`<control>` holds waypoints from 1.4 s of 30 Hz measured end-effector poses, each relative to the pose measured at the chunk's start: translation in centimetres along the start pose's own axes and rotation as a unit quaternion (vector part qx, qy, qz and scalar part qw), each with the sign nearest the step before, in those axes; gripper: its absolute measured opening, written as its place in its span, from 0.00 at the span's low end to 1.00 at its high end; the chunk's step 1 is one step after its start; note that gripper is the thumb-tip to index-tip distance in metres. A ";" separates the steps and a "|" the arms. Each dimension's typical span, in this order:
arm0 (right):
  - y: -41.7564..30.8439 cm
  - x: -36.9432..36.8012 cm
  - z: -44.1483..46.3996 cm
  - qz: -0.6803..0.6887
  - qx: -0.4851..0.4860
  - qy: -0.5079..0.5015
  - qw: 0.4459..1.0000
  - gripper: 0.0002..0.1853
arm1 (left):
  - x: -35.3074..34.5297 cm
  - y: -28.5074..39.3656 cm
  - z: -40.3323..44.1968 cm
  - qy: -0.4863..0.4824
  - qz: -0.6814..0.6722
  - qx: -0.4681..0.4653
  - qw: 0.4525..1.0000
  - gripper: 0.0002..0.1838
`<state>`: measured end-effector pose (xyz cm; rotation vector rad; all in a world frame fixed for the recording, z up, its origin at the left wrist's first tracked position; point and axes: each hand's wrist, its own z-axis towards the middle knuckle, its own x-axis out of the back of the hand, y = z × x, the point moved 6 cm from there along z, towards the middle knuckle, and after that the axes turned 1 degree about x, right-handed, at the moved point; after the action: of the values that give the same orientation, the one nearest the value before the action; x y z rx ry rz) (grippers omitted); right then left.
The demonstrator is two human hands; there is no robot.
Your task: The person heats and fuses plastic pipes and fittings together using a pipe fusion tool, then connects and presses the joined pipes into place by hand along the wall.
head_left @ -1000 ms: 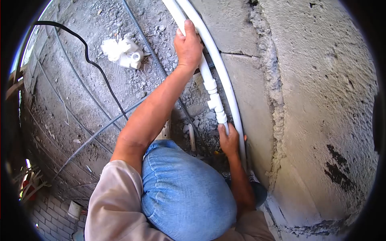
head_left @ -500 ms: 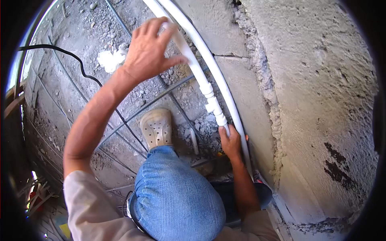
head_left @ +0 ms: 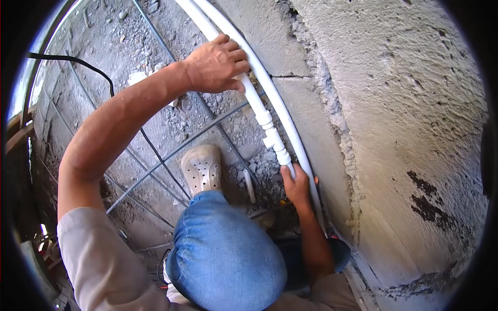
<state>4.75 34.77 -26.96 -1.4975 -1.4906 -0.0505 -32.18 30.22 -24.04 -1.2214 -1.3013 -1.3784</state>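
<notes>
A white plastic pipe (head_left: 252, 97) runs down beside the wall, with my left hand (head_left: 219, 65) closed over its upper stretch, fingers across the top and thumb on the near side. Lower on the same line sit a white coupling (head_left: 264, 118) and a white tee fitting (head_left: 272, 139) with its side outlet facing left. Just below these fittings, my right hand (head_left: 297, 186) is wrapped round the pipe. A second white pipe (head_left: 282, 103) lies alongside, between the first and the wall; part of it passes behind my right hand.
A rough concrete wall (head_left: 404, 103) rises on the right. Steel rebar (head_left: 207, 127) crosses the rubble-strewn ground, and a black cable (head_left: 150, 142) trails over it. My shoe (head_left: 201, 168) stands by the rebar, below the pipes; loose gravel (head_left: 264, 166) lies near the fittings.
My left hand was raised and spread at the pipe; it has come down and right and closed on it. My right hand has kept its hold.
</notes>
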 end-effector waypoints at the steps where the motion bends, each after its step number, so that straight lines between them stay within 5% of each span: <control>1: 0.0 0.0 -0.4 -0.001 -0.004 -0.002 1.000 0.23 | -0.2 0.2 -0.1 -0.020 -0.011 0.012 1.000 0.31; 22: -0.1 -0.1 0.0 -0.015 -0.017 -0.010 1.000 0.23 | -0.7 0.8 -0.3 0.020 -0.029 0.037 0.999 0.28; 42: -0.1 -0.2 0.1 0.004 0.001 -0.001 1.000 0.22 | -0.6 1.2 -0.1 -0.065 -0.006 0.084 0.994 0.26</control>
<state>4.56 34.70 -27.10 -1.5031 -1.4855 -0.0422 -30.95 30.01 -24.47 -1.2054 -1.4852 -1.1875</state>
